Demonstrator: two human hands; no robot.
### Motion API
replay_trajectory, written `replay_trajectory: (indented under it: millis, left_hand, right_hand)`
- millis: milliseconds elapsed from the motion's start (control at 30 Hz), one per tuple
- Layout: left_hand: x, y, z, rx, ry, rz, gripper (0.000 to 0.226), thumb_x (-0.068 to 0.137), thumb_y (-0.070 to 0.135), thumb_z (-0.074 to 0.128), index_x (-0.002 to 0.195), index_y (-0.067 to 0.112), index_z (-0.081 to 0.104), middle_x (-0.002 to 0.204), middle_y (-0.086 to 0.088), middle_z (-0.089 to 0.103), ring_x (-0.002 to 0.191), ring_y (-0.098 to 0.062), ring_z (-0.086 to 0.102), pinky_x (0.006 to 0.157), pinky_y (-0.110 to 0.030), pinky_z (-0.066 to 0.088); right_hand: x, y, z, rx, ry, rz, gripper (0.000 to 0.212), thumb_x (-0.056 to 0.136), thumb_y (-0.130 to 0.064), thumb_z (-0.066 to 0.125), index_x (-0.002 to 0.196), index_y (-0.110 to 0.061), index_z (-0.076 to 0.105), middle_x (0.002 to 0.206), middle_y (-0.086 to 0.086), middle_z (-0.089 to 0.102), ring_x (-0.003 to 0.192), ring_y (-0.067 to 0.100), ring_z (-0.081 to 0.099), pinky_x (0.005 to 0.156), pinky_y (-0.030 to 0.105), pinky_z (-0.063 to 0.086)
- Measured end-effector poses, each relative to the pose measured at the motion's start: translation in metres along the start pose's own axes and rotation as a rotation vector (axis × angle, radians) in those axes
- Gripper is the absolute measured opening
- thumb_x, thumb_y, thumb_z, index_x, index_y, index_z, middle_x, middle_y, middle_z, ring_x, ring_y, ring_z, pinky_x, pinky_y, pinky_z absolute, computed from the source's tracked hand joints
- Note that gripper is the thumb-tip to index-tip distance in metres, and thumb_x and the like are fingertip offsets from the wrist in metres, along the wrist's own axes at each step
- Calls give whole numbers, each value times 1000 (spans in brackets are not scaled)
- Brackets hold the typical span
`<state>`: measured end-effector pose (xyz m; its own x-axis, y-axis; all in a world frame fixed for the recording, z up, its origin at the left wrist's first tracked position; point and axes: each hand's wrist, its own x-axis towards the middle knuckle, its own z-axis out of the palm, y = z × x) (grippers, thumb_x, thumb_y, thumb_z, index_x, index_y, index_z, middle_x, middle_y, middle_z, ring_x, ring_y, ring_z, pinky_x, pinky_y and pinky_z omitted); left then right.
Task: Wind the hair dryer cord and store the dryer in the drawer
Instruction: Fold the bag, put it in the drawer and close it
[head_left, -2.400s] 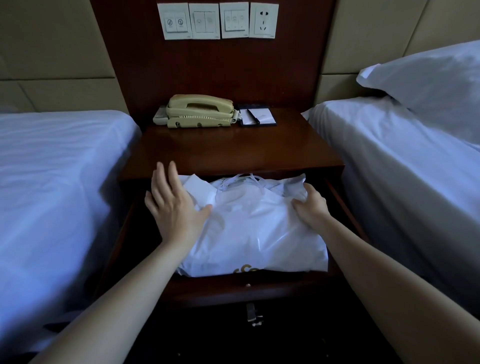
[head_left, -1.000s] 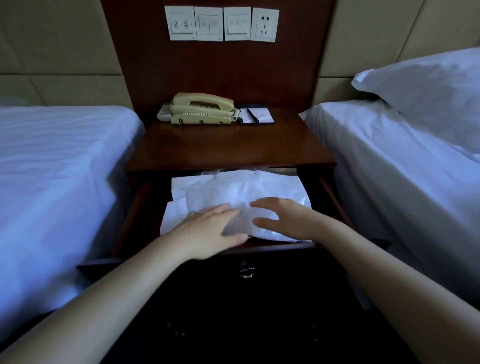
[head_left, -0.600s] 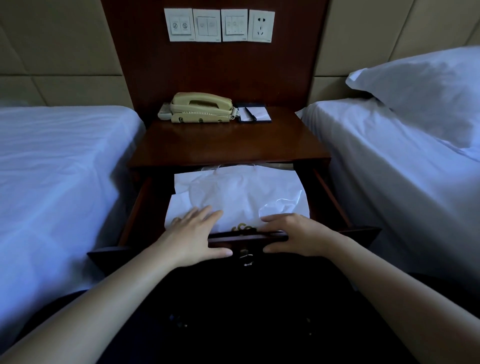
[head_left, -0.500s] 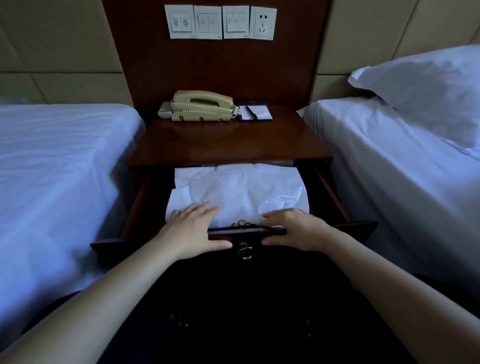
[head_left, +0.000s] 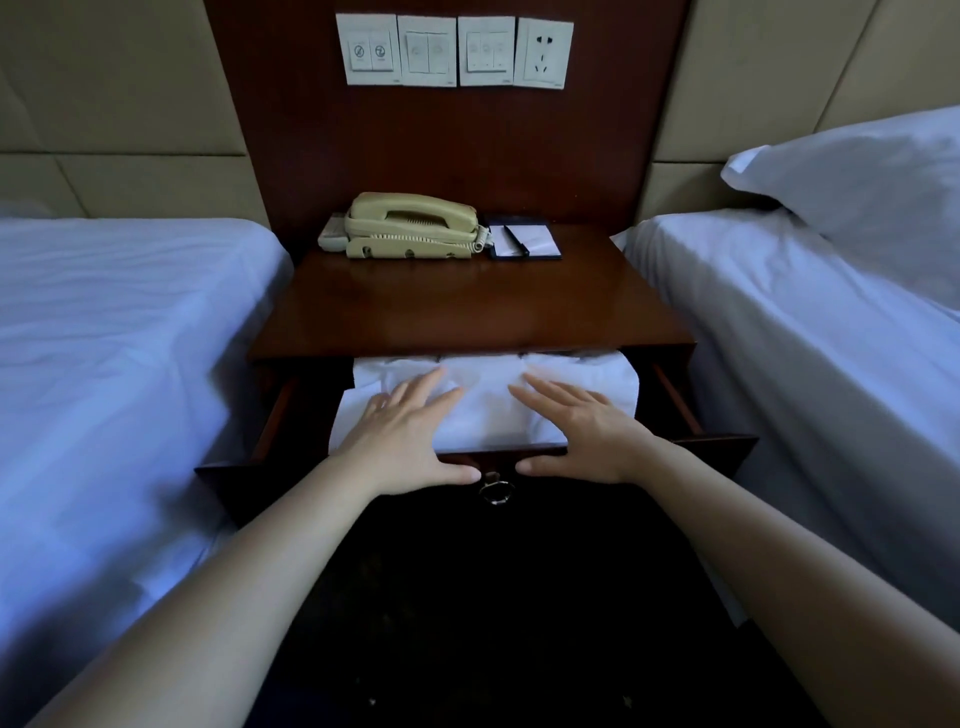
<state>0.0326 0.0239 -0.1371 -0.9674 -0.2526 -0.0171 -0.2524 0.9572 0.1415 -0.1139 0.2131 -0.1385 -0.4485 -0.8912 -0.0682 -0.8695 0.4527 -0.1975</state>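
The nightstand's wooden drawer (head_left: 727, 452) stands partly open, with a white plastic bag (head_left: 488, 410) lying inside it. No hair dryer or cord shows; the bag hides whatever it holds. My left hand (head_left: 405, 441) lies flat on the bag's left part, fingers straight, thumb along the drawer's front edge. My right hand (head_left: 582, 431) lies flat on the bag's right part in the same way. A metal ring pull (head_left: 496, 491) hangs on the drawer front between my thumbs.
The nightstand top (head_left: 467, 312) carries a beige telephone (head_left: 410, 226) and a notepad with a pen (head_left: 524, 241) at the back. White-sheeted beds flank it, the left bed (head_left: 119, 364) and the right bed (head_left: 805, 338) with a pillow (head_left: 872, 182). Wall switches (head_left: 452, 49) sit above.
The drawer has slid further into the nightstand, so less of the bag shows. Both hands moved from gripping the drawer's front edge to lying flat on the bag.
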Motion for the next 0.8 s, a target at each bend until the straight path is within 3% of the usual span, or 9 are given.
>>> replay_trajectory:
  millis: [200,333,400,467,667,800]
  left_hand:
    - [29,1,1,-184,-83,-50,112,62,73,63,149,37,3,155,3,13,141,-25,16,109,-38,27]
    - [41,2,4,-189,-114,-111,116,54,82,57,148,35,8,146,3,16,134,-28,17,107,-43,28]
    - [40,1,7,-203,-109,-119,117,49,85,52,147,35,13,143,6,16,132,-26,16,109,-44,28]
    - [37,2,8,-223,-112,-120,115,46,86,49,146,37,18,142,10,15,132,-23,13,110,-45,26]
    - [14,11,10,-285,-150,-89,90,53,82,52,134,50,32,137,15,12,129,-18,9,105,-39,24]
    - [-9,19,12,-274,-141,-87,87,60,85,41,136,47,28,138,13,14,131,-17,11,105,-42,25]
  right_hand:
    - [21,2,-8,66,-125,83,95,73,-76,48,147,-42,-1,160,-9,3,147,10,6,118,45,15]
    - [22,0,-6,13,1,85,96,72,-78,44,149,-37,6,160,-9,9,146,14,8,116,44,11]
    - [22,-1,-5,-77,67,77,97,71,-81,41,149,-36,6,160,-5,2,147,17,0,117,43,6]
    - [21,-3,-6,-77,16,102,98,70,-81,40,149,-37,4,160,-2,-9,147,17,-12,118,44,-2]
    - [2,-9,-7,110,-193,152,83,79,-75,38,147,-45,2,160,-7,-9,147,15,-12,118,45,-1]
    - [-15,-15,-2,219,-127,161,62,90,-63,30,147,-45,10,160,-12,4,147,13,-4,116,42,0]
